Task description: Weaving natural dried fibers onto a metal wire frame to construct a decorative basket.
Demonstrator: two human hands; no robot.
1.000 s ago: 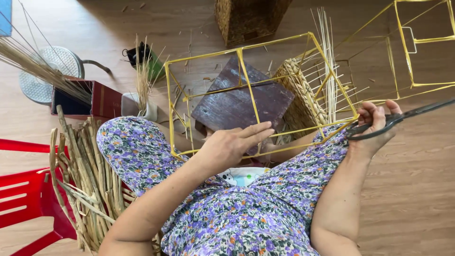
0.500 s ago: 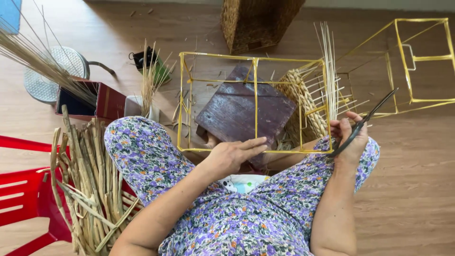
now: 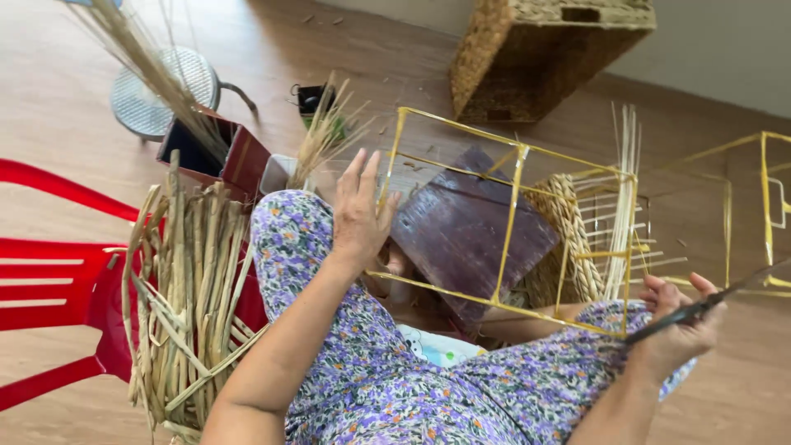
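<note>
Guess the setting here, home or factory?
Likely a home basket-weaving spot on a wooden floor: dried reed bundle, yellow wire frame, finished woven basket.

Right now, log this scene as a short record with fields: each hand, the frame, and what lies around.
left hand: left hand, open, fingers spread, palm against the near-left corner of the yellow wire frame
right hand: right hand gripping dark scissors at the frame's right end
frame: box-shaped, tilted over the lap, partly woven on its right side with pale straw
inside frame: dark brown board
left of lap: bundle of dried reeds leaning by a red plastic chair
far floor: woven basket, second yellow frame
</note>
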